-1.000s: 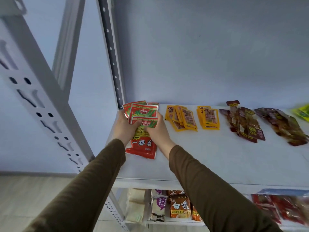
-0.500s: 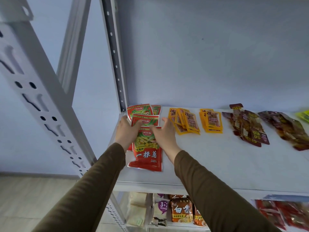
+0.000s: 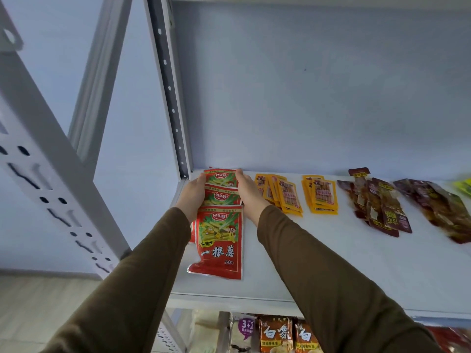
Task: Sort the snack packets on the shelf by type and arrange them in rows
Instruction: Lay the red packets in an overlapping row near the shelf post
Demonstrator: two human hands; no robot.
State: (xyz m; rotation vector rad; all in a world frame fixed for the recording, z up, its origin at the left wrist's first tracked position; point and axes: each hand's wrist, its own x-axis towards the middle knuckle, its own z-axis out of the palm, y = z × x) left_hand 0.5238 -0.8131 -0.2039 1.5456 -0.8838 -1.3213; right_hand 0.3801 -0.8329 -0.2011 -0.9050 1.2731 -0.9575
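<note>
Head view shows both hands flanking the row of red packets [image 3: 221, 212] at the white shelf's [image 3: 344, 263] left end: left hand [image 3: 194, 194] and right hand [image 3: 247, 190] press flat, fingers straight, against its sides. Packets look light, slick, floppy; squaring by edges seems wise. Yellow packets [image 3: 319, 197] lie beside; grey wall [image 3: 305, 98] behind.

- red packets [image 3: 219, 240]: overlapping column at the shelf's left end, squeezed between the left hand [image 3: 194, 197] and right hand [image 3: 247, 191], flat
- yellow packets [image 3: 281, 197]: two fanned stacks just right of the right hand
- dark brown packets [image 3: 377, 205]: loose piles farther right, well away from both hands
</note>
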